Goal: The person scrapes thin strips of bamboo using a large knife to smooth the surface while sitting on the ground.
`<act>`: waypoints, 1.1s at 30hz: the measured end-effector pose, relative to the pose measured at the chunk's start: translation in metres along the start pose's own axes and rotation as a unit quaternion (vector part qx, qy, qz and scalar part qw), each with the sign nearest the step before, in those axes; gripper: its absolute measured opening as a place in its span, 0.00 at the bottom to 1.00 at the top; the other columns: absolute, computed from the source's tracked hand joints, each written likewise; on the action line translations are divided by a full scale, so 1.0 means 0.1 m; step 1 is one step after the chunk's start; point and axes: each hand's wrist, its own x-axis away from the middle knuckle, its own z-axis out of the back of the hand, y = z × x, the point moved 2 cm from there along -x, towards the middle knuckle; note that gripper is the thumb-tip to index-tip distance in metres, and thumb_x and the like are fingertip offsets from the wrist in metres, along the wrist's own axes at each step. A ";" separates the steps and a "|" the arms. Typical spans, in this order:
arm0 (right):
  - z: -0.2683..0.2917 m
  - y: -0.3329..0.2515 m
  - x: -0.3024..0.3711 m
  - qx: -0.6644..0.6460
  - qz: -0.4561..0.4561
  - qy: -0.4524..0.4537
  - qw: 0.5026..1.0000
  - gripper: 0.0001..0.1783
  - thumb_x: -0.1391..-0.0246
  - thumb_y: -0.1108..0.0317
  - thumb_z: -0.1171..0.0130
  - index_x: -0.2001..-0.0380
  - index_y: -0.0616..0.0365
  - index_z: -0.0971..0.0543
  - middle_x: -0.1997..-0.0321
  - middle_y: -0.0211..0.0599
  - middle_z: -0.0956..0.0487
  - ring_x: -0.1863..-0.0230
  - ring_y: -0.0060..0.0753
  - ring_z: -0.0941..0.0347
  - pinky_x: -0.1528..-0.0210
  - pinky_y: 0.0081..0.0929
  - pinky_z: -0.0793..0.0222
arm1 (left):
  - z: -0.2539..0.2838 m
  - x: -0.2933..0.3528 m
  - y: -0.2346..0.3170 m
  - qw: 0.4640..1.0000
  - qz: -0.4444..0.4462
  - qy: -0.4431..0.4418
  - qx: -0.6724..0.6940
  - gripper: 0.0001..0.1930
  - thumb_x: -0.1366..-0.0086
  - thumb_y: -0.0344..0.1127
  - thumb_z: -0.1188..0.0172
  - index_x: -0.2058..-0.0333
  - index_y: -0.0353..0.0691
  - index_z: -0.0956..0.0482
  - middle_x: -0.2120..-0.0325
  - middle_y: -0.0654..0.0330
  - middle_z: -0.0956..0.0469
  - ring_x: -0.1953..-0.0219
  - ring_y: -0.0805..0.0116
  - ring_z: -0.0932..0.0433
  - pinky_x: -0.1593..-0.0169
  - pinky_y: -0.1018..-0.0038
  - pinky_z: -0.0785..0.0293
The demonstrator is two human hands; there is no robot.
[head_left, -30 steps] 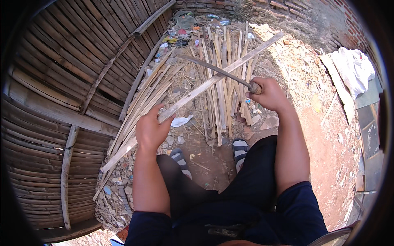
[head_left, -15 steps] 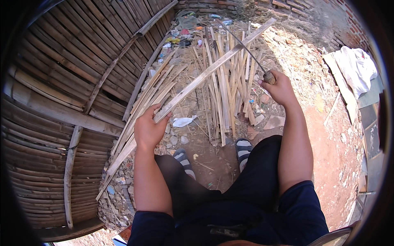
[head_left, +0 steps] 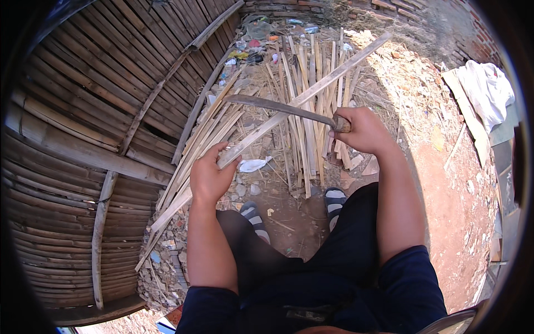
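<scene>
My left hand (head_left: 212, 173) is closed round the near end of a long, flat bamboo strip (head_left: 328, 78), which slants up and away to the far right. In my right hand (head_left: 361, 131) is the wooden handle of a machete (head_left: 272, 106). Its dark, curved blade points left and crosses over the strip near the middle; whether the two touch I cannot tell. Beneath them several cut strips (head_left: 303, 145) lie in a loose pile on the ground. More long strips (head_left: 208, 133) lie to the left, beside my left hand.
A slatted bamboo wall (head_left: 100, 139) rises on the left, and a brick wall (head_left: 389, 16) stands at the back. Small litter and rubble surround the strips. At the right are a white sack (head_left: 484, 92) and a flat board (head_left: 467, 117). My sandalled feet (head_left: 335, 206) are below the pile.
My right hand has come down and slightly left, and the machete blade has swung from pointing far away to pointing left across the strip. The held strip has shifted slightly right.
</scene>
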 end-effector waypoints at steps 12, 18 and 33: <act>-0.02 -0.01 0.08 -0.002 -0.002 0.006 1.000 0.18 0.46 0.56 0.26 0.59 0.56 0.15 0.67 0.51 0.15 0.59 0.62 0.18 0.54 0.52 0.23 | -0.07 0.01 0.11 1.000 -0.001 0.007 0.022 0.29 0.42 0.49 0.23 0.43 0.44 0.14 0.67 0.43 0.13 0.61 0.46 0.11 0.56 0.60 0.18; -0.14 -0.36 0.11 0.035 0.055 -0.021 0.998 0.19 0.49 0.56 0.24 0.61 0.58 0.16 0.65 0.55 0.16 0.59 0.61 0.18 0.57 0.50 0.24 | -0.06 0.03 0.04 0.999 -0.019 0.006 -0.041 0.31 0.42 0.50 0.22 0.42 0.45 0.15 0.68 0.43 0.13 0.61 0.46 0.11 0.57 0.60 0.18; -0.07 0.03 0.05 -0.016 0.027 0.030 0.999 0.20 0.46 0.55 0.25 0.60 0.59 0.16 0.66 0.54 0.16 0.59 0.61 0.18 0.54 0.51 0.24 | -0.11 0.03 0.06 1.000 -0.014 -0.004 0.021 0.32 0.43 0.51 0.22 0.42 0.45 0.15 0.67 0.44 0.13 0.63 0.48 0.11 0.58 0.61 0.19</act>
